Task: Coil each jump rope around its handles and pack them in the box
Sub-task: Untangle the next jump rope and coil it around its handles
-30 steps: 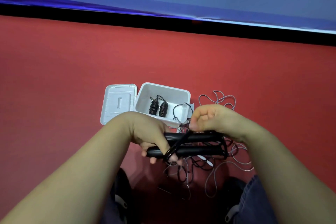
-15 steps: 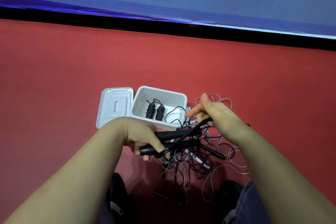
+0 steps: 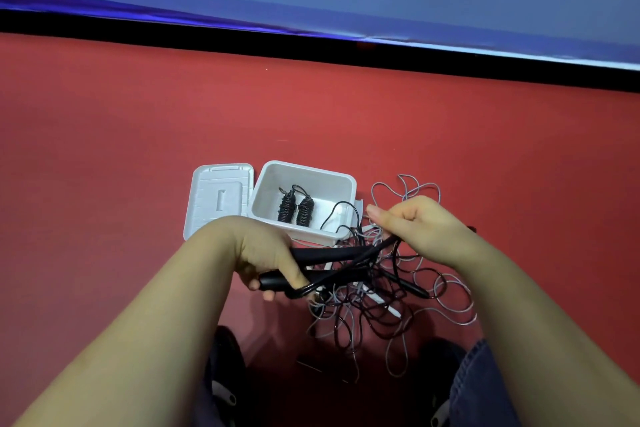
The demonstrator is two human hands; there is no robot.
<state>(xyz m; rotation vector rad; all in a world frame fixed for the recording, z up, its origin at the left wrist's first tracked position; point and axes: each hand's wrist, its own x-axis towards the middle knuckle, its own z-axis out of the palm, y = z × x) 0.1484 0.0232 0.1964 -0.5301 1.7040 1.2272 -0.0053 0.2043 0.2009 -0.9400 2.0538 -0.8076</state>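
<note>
Left hand (image 3: 266, 253) still gripped both black handles (image 3: 329, 253); right hand (image 3: 420, 229), index extended earlier, now curled, pinching rope (image 3: 384, 246) beside fingertips.

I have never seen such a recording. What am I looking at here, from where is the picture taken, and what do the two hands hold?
There is no machine: a person wears a camera on the head, looking down at their own hands. The left hand grips two black jump rope handles side by side. The right hand pinches the black cord to wind it round them. On the red floor stands an open white plastic box holding one coiled black rope, its white lid beside it. A tangle of loose grey and black ropes lies nearby.
</note>
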